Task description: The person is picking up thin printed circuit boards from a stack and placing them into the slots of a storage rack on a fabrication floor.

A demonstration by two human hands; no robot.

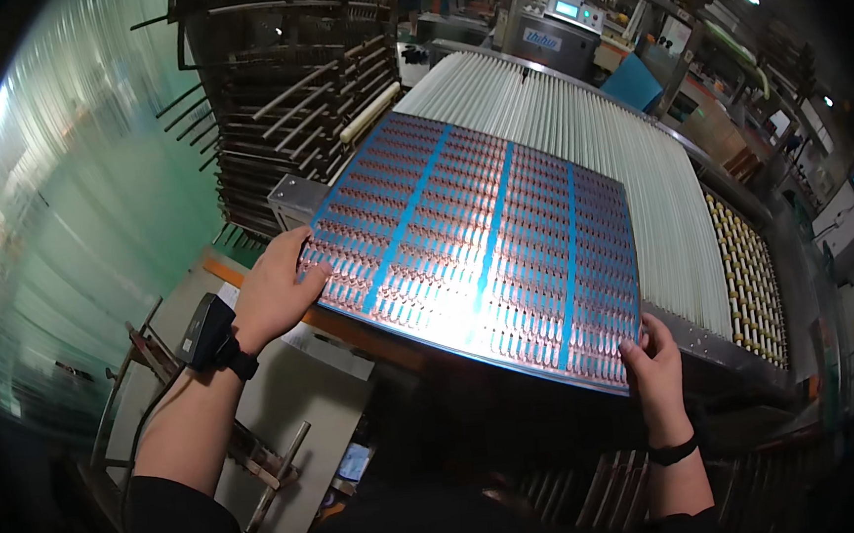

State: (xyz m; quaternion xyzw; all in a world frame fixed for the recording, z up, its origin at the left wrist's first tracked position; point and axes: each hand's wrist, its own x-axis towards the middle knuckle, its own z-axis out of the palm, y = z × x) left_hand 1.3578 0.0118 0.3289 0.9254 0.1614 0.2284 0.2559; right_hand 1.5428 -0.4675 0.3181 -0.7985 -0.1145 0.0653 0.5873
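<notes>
I hold a large thin panel (484, 233), blue with rows of copper-coloured patterns and shiny glare near its front edge. My left hand (275, 287) grips its near left corner, thumb on top. My right hand (657, 369) grips its near right corner. The panel is tilted, its far end lying over a conveyor of white rollers (595, 126). A black device (204, 332) is strapped to my left wrist, with a cable running down my forearm. A black band (673, 450) circles my right wrist.
A dark rack of slotted rods (286, 88) stands at the back left. Translucent green strip curtains (87, 221) hang on the left. A grey machine with a small screen (559, 29) sits behind the conveyor. Yellow-white rollers (744, 274) run along the right side.
</notes>
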